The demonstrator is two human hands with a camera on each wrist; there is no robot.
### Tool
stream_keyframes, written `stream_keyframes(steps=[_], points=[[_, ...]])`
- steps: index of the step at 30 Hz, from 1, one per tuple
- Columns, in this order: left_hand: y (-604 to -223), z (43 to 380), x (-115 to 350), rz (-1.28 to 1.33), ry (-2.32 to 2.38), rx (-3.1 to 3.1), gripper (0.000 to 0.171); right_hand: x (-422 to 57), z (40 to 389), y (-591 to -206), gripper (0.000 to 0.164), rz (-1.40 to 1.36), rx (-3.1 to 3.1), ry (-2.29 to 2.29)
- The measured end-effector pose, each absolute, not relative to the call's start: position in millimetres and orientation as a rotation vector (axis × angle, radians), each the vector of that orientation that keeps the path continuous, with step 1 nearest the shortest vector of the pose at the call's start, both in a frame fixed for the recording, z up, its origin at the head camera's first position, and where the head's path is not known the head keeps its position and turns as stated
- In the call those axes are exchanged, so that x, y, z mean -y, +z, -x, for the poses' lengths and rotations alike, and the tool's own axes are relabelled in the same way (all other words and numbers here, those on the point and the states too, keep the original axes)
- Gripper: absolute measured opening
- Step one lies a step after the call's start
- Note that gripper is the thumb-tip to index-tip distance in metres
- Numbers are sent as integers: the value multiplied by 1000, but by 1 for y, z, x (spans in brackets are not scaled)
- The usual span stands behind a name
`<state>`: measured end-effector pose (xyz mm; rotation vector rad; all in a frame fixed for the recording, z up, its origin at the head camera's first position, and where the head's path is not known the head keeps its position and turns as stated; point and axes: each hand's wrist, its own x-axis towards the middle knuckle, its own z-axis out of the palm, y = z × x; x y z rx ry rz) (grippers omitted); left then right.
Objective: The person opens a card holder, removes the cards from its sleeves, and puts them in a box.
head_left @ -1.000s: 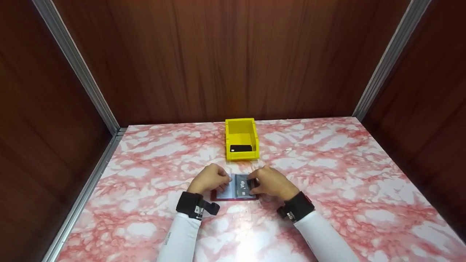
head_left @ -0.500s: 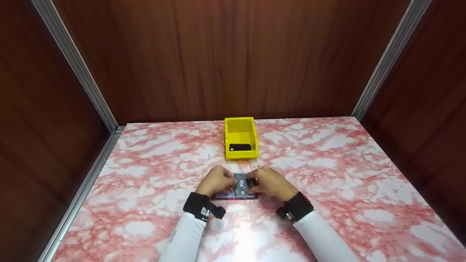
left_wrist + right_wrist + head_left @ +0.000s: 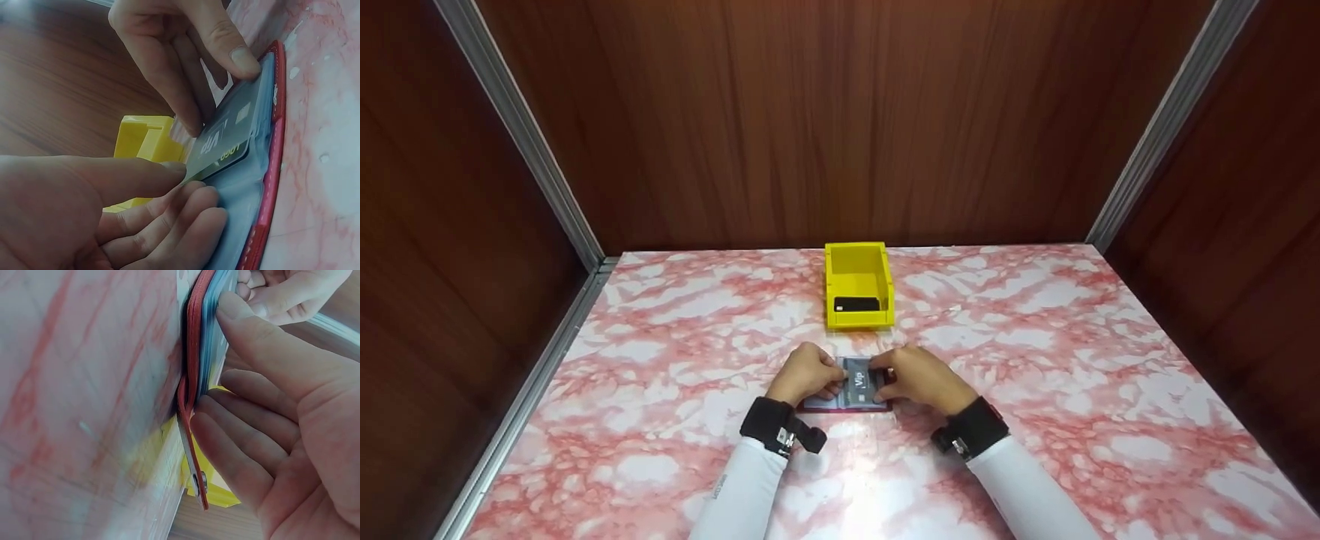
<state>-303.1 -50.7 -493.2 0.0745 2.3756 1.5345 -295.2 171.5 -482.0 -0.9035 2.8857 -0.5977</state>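
A red card holder with clear plastic sleeves lies spread on the table, its stitched rim showing in the left wrist view. A dark grey card marked "Vip" lies at its right-hand sleeve. My left hand pinches the card's inner edge between thumb and fingers, as the left wrist view shows from close by. My right hand grips the holder's right side, its thumb on the sleeves and its fingers curled at the outer edge. A strap with a metal snap sticks out from that side.
Beyond the hands stands a yellow bin with a black flat item inside. The table has a red and white marbled top. Brown wood-look panels with metal corner posts rise at the back and sides.
My left hand has moved right, from over the left sleeve to the card's inner edge, and now pinches there. The right hand keeps its place on the holder's right side.
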Motion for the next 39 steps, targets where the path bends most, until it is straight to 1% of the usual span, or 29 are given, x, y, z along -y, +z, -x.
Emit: stream_keyframes(steps=[12,25,39], points=[[-495,305,48,2,1548,-2385,15,-170,295,-485,43,908,-2898,-589],[-494,303,45,62,1635,-2324,16,-168,294,-485,42,920,-2903,-555],[-493,301,43,28,1597,-2380,13,-167,294,-484,41,901,-2900,-543]])
